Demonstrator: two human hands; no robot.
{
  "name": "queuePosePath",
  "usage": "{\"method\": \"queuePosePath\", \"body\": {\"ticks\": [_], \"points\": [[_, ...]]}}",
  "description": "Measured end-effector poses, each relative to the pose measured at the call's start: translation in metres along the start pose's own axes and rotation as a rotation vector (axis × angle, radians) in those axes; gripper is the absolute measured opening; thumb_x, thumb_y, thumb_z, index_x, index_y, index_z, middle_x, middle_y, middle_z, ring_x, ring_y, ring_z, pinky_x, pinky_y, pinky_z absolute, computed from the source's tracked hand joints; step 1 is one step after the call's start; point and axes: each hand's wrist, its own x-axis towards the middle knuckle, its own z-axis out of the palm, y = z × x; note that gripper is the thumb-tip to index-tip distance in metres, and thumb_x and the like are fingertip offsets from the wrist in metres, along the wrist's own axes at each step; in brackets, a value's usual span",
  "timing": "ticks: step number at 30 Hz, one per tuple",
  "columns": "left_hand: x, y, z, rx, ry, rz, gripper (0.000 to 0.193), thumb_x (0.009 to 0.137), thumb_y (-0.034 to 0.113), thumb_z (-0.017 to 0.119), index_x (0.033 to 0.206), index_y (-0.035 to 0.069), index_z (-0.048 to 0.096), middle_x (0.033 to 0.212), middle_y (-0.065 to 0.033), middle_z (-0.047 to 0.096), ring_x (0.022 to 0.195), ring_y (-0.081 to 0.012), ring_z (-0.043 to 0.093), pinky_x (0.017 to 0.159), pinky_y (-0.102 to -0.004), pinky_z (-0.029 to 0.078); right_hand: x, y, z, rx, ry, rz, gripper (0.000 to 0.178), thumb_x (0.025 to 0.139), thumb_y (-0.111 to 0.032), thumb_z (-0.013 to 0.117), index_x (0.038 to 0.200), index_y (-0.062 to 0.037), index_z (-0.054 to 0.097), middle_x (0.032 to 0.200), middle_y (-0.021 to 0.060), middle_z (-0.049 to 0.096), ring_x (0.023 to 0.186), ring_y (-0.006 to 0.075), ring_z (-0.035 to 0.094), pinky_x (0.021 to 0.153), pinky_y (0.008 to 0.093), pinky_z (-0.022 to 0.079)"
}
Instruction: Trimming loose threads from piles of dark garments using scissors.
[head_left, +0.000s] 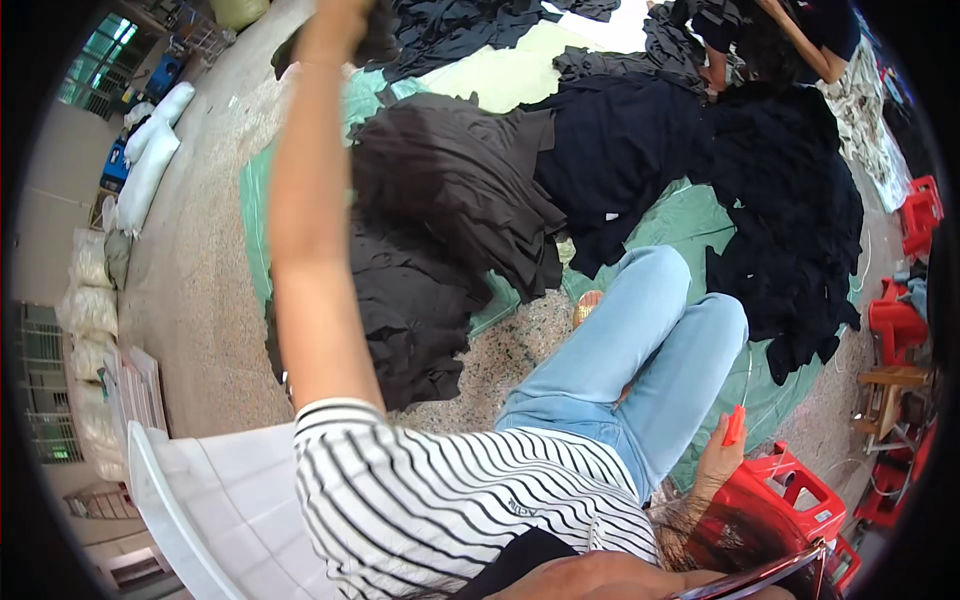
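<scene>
black-and-white striped short-sleeved top (450, 490), light blue jeans (640, 350), bare forearms.

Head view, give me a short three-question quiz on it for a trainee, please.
1. True or false: the right hand holds a green tool.
2. What does the raised left hand hold? A) black cloth B) a broom C) a cup
3. Fill in: the dark fabric piles lie on a ____ sheet.
Key: 1 false, it is an orange tool; 2 A; 3 green.
</scene>
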Motion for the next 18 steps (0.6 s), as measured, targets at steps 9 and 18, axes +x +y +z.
{"method": "queuePosePath", "body": {"ticks": [9, 18], "points": [[-0.450, -0.223, -0.018, 0.619, -1.092, -0.480, 0.028, 0.071, 0.018, 0.073, 0.098, 0.009, 0.073, 0.094, -0.0129, 0.070, 0.092, -0.0310, 0.068, 0.079, -0.0399, 0.055, 0.008, 0.047, -0.008, 0.014, -0.076, 0.022, 0.049, 0.097, -0.035, 0.062, 0.130, 0.0001, 0.057, 0.094, 0.0115, 0.065, 0.075, 0.0174, 0.061, 0.066, 0.0319, 0.051], [-0.526, -0.074, -0.238, 1.324, -1.124, -0.240, 0.076, 0.067, 0.018, 0.079, 0.137, 0.018, 0.049, 0.152, -0.0134, 0.035, 0.145, -0.0311, 0.027, 0.115, -0.0594, 0.019, 0.012, 0.037, -0.004, -0.020, -0.047, -0.163, 0.049, 0.097, -0.035, 0.063, 0.129, 0.0025, 0.059, 0.094, 0.0134, 0.066, 0.077, 0.0198, 0.061, 0.068, 0.0324, 0.051]]}}
